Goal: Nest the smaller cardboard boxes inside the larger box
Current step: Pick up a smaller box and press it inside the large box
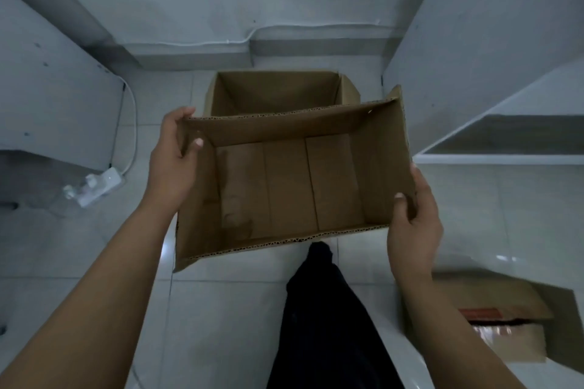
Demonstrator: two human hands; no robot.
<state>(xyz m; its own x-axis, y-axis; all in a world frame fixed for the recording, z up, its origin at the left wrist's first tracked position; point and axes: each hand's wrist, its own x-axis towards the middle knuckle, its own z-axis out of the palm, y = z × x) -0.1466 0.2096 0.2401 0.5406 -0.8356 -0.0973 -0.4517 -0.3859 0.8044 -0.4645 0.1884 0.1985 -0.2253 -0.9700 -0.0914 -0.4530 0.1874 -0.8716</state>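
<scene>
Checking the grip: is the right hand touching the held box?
Touching. The head view shows the right hand wrapped over the near right corner of the held box, thumb inside the wall, fingers outside.

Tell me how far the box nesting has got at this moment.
Done: nothing visibly nested; the open box on the floor looks empty where visible. In hand: left hand and right hand grip an empty open box by its end walls. Left: placing it, plus the taped box at lower right.
</scene>
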